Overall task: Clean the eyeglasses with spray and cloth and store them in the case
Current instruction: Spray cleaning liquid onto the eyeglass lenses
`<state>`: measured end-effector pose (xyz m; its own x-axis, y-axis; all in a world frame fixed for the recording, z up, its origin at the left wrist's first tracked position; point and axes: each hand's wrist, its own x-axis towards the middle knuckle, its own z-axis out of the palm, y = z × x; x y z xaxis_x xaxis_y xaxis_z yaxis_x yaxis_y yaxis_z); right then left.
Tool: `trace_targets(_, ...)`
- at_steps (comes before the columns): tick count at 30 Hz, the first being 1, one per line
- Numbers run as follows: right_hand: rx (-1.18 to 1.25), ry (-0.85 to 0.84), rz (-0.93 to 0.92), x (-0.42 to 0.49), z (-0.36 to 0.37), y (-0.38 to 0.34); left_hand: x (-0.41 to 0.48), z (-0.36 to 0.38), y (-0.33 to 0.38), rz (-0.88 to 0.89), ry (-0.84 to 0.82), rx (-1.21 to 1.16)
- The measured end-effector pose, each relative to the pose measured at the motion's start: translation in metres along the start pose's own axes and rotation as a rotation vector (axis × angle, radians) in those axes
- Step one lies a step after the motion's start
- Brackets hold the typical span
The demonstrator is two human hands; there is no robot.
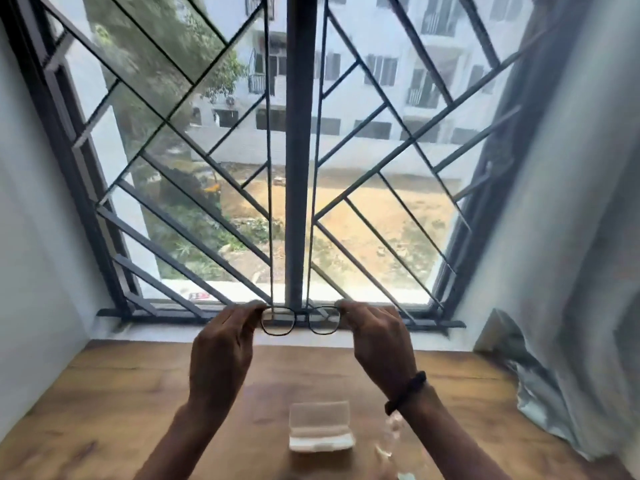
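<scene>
Wooden table [114, 403], brown with visible grain, set against the window wall: bears an open white case [320, 432] near centre and, just right of it, a blurred clear item, possibly the spray bottle [391, 441].

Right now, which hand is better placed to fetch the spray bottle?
Right. The clear spray bottle lies under the right hand's forearm; the left hand could keep its grip on the eyeglasses.
</scene>
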<state>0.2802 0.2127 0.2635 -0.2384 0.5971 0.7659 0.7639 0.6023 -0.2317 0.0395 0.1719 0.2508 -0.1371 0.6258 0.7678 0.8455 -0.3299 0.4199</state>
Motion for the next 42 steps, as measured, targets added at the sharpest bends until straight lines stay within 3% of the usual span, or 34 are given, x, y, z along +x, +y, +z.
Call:
trace_targets(9, 0.076, 0.143, 0.071, 0.015, -0.046, 0.031, 0.047, 0.008, 0.049, 0.11, 0.02, -0.221)
trace_targets(19, 0.099, 0.21, 0.161, 0.007, -0.079, 0.04, 0.054, 0.021, 0.08, 0.139, 0.013, -0.304)
trace_targets(25, 0.212, 0.406, 0.506, -0.087, -0.043, 0.073, 0.05, 0.023, 0.093, 0.15, 0.022, -0.291)
trace_targets(28, 0.134, 0.225, 0.678, -0.177, -0.008, 0.092, 0.045, 0.023, 0.095, 0.147, 0.011, -0.277)
trace_targets(31, 0.105, 0.041, 0.708, -0.234, 0.014, 0.094, 0.042, 0.02, 0.095, 0.159, -0.002, -0.265)
trace_targets(42, 0.052, -0.218, 0.67, -0.248, 0.06, 0.075, 0.025, 0.02, 0.096, 0.131, -0.036, -0.254)
